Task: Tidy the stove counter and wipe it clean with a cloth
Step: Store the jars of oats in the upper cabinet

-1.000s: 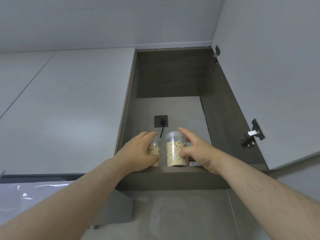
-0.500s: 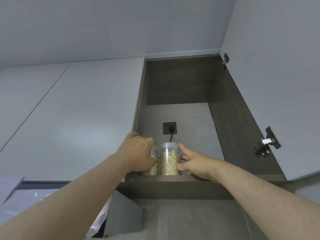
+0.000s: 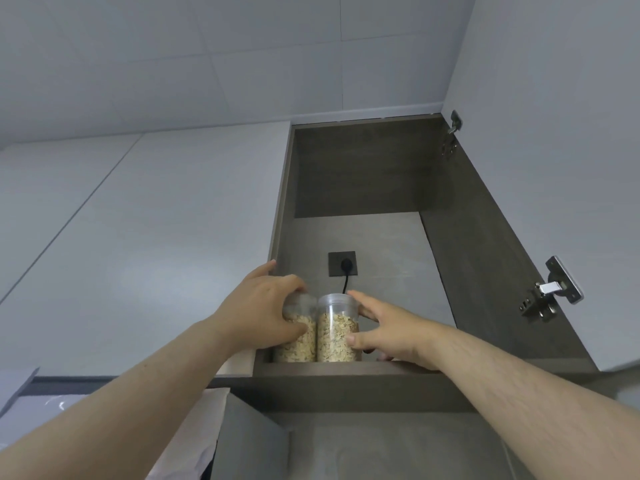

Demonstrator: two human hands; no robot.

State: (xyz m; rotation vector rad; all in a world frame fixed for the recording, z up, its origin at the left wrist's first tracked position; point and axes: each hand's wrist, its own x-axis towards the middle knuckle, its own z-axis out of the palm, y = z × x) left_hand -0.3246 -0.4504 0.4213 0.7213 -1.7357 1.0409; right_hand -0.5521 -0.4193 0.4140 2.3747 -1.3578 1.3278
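Two clear plastic jars of oats stand side by side on the bottom shelf (image 3: 346, 370) of an open wall cabinet, near its front edge. My left hand (image 3: 258, 311) wraps around the left jar (image 3: 301, 336), fingers over its top and thumb low on its side. My right hand (image 3: 388, 329) holds the right jar (image 3: 334, 336), with fingers behind it and the thumb on its front. The jars touch each other.
A dark socket (image 3: 342, 263) with a black cable plugged in sits on the cabinet's back wall behind the jars. The cabinet door (image 3: 554, 133) hangs open on the right with two metal hinges (image 3: 550, 289). Closed white cabinet fronts (image 3: 138, 254) fill the left.
The view has tilted upward. Both jars have slid a little to the left on the shelf, and my left fingers have moved over the top of the left jar.
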